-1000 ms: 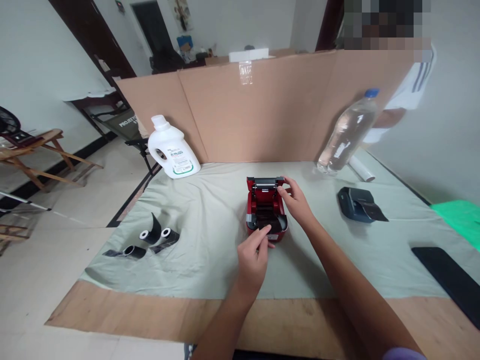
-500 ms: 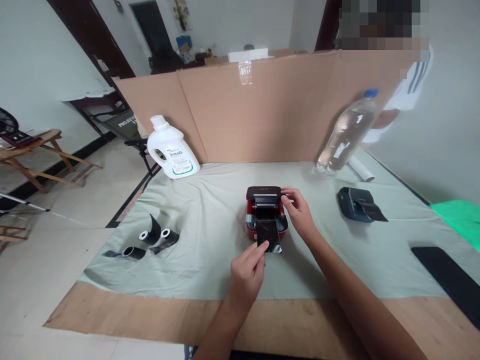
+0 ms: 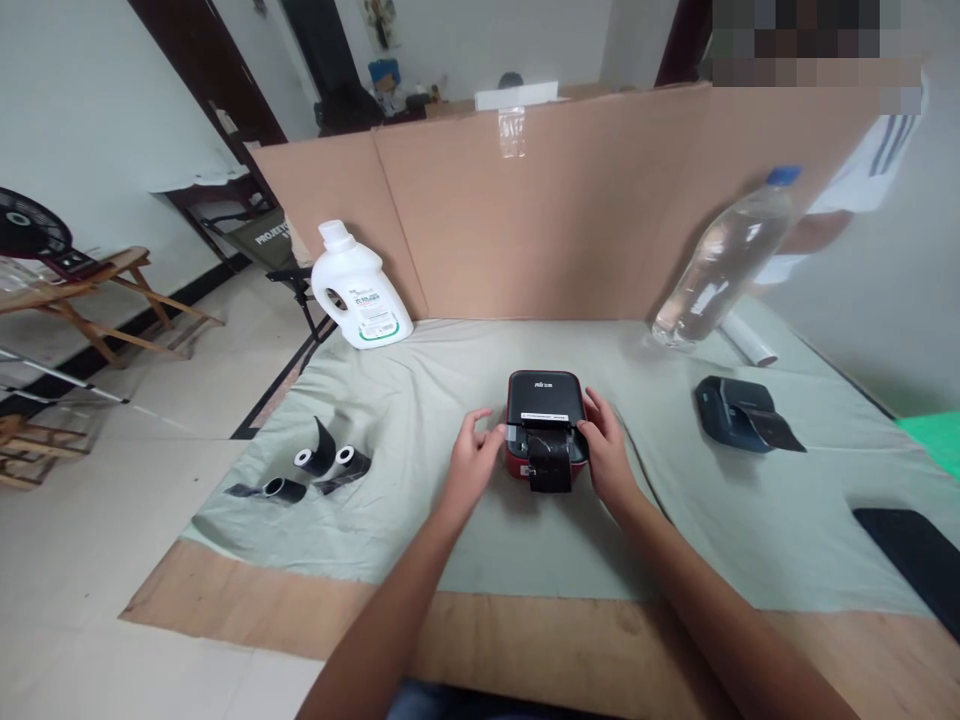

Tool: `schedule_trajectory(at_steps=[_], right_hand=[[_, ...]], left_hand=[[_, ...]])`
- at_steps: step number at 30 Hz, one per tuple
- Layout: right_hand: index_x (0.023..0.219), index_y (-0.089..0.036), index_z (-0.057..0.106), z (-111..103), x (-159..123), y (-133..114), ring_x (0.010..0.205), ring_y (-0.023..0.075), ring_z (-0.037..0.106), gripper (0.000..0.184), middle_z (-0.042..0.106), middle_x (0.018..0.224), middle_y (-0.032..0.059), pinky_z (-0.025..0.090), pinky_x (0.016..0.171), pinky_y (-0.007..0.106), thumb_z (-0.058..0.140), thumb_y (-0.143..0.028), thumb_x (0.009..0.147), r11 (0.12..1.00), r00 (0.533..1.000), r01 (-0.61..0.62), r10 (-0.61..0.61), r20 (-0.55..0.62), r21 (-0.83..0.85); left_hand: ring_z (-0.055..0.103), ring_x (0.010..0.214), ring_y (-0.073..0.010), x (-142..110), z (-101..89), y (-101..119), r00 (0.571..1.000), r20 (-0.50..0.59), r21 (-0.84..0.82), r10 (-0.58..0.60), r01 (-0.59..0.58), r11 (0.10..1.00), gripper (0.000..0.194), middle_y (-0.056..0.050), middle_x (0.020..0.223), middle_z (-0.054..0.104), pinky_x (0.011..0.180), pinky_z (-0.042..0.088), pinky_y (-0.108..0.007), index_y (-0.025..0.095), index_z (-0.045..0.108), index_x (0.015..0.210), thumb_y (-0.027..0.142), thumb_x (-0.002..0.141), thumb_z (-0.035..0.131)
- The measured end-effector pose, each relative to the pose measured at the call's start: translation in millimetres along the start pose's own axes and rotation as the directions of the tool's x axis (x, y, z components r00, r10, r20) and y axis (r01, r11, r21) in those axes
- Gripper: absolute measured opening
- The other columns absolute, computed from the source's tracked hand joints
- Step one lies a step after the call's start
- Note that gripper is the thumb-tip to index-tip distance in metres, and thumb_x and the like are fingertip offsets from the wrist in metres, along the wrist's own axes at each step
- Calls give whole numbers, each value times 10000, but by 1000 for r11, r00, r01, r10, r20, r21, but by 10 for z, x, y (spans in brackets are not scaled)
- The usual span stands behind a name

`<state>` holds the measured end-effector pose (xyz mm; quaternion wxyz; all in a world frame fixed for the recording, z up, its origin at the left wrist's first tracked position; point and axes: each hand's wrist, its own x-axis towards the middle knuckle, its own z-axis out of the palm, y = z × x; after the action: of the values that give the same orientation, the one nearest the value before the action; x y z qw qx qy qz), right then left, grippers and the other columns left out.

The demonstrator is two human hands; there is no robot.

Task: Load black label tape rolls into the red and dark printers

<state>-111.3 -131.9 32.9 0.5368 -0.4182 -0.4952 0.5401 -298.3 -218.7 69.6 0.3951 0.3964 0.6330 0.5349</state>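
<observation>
Printer (image 3: 546, 392) is sitting between the two hands, red base, black lid lying down over it; a black strip (image 3: 550, 462) is hanging out the front. Left hand (image 3: 472, 462) is staying loose, thumb and index spread apart, thumb tip resting at the printer's left edge, not gripping. Right hand (image 3: 609, 460) is lying along the right side, thumb at the front right corner; can't tell if it's gripping. Three black rolls (image 3: 321, 461) are lying left of the left hand, on the cloth (image 3: 409, 440) covering most of the desk (image 3: 510, 640). A second, dark printer (image 3: 724, 418) is sitting right of the right hand. Past the hands, a white jug (image 3: 366, 295) is standing left and a water bottle (image 3: 724, 265) is leaning right.
</observation>
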Motion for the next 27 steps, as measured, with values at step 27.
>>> schedule_trajectory(at_steps=[27], right_hand=[[1337, -289, 626, -3, 28, -22, 1386, 332, 504, 582, 587, 1468, 33, 422, 1137, 520, 635, -350, 758, 985, 986, -164, 165, -13, 55]], left_hand=[[483, 481, -109, 355, 87, -69, 937, 239, -152, -255, 295, 943, 503, 49, 634, 543, 457, 346, -210, 236, 540, 1267, 507, 856, 647]])
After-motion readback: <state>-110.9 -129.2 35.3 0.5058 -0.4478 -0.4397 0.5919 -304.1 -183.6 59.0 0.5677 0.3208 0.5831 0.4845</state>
